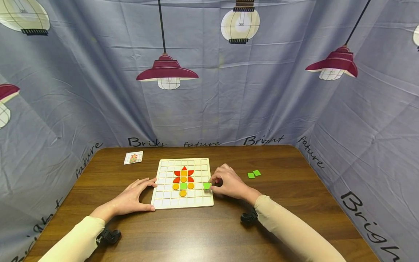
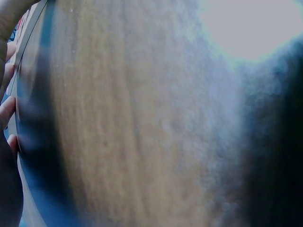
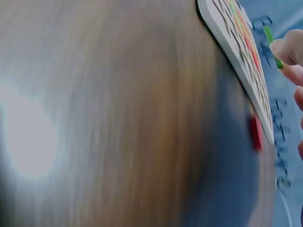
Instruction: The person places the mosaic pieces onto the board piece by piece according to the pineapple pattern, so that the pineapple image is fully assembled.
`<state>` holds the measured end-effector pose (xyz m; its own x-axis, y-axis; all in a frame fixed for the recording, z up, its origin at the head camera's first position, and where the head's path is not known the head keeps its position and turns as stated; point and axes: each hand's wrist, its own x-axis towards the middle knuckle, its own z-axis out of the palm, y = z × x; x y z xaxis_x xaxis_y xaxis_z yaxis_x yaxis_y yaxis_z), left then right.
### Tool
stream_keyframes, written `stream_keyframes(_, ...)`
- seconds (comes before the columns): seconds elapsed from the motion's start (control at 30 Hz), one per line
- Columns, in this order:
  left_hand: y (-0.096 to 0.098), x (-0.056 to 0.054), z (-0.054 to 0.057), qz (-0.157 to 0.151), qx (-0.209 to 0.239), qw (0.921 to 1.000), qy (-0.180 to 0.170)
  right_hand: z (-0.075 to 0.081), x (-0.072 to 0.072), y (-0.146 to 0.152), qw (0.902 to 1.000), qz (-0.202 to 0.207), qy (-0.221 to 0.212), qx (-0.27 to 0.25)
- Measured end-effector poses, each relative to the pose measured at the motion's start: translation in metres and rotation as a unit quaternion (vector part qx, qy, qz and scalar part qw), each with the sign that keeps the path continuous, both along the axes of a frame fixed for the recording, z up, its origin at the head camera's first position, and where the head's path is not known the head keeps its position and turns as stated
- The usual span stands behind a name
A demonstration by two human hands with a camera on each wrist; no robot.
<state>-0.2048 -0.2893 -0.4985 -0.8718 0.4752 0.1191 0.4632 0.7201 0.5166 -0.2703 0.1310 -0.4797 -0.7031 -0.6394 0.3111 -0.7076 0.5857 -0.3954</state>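
My right hand [image 1: 230, 182] pinches a green square tile [image 1: 207, 186] between thumb and fingers at the right side of a white gridded board [image 1: 163, 202]. The right wrist view shows this tile edge-on, held above the board. My left hand [image 1: 129, 199] touches the board's left edge with its thumb and fingertips spread. In the board's middle lie a red triangle [image 1: 184, 168], several red petal-shaped pieces [image 1: 177, 173], an orange square, several orange round pieces [image 1: 183, 193] and a green square [image 1: 183, 186]. The left wrist view shows mostly blurred tabletop.
Two loose green squares [image 1: 256, 173] lie on the brown table [image 1: 281, 163] right of my right hand. A card [image 1: 133, 158] with a similar picture lies at the back left. Beside the board's right edge is a red piece [image 3: 256, 133]. Printed curtains surround the table.
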Motion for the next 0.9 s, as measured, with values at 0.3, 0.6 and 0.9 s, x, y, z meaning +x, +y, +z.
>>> stream_keyframes(0.3,0.000,0.000,-0.001,0.002,-0.006,0.9999,-0.012,-0.010,0.012,-0.048,0.9994,-0.012,0.006,0.033)
stream_keyframes(0.6,0.000,0.000,0.000,0.002,-0.002,1.0000,-0.006,-0.016,0.017,-0.060,0.9978,-0.035,0.027,0.050)
stream_keyframes(0.9,0.000,0.000,0.000,0.005,-0.005,0.9999,-0.012,-0.017,0.017,-0.062,0.9982,-0.034,0.020,0.044)
